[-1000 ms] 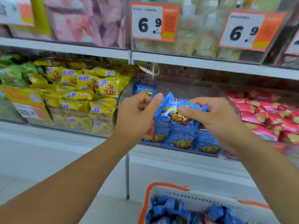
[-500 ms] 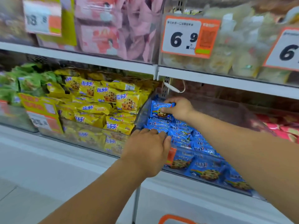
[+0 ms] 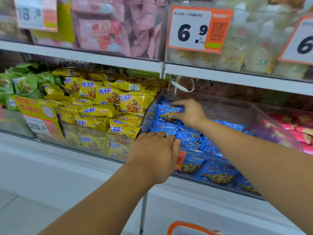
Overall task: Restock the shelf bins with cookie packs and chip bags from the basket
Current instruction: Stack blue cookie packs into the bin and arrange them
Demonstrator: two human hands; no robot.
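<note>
Currently, one blue cookie pack (image 3: 167, 112) stands upright against the back left corner of the clear blue-pack bin (image 3: 237, 112), on top of the layer of blue packs (image 3: 194, 143) already in that bin.

Right hand (image 3: 189, 112): reaches into the bin from the right; thumb and fingers pinch the right edge of the upright pack. Grip closed on that pack.

Left hand (image 3: 155, 155): lies palm down over the front left corner of the same bin, fingers curled over the rim and onto the blue packs just behind it. Whether this grip has hold of a pack cannot be told; the fingertips are hidden.

Blue packs, remainder: fill the bin floor toward the front wall, several lying flat against the clear front.

Neighbouring bin, left: yellow cookie packs (image 3: 108, 106), heaped high, with a yellow price tag (image 3: 39, 116) at its front left.

Further left: green packs (image 3: 18, 82).

Neighbouring bin, right: pink-red packs (image 3: 298, 133).

Upper shelf (image 3: 84, 56): pink bags (image 3: 118, 31) at left, pale packs (image 3: 254, 48) at right, an orange price tag (image 3: 199, 29) reading 6.9 on the bin front.

Basket (image 3: 191, 228): orange rim only, at the bottom edge of view, below the shelf.
</note>
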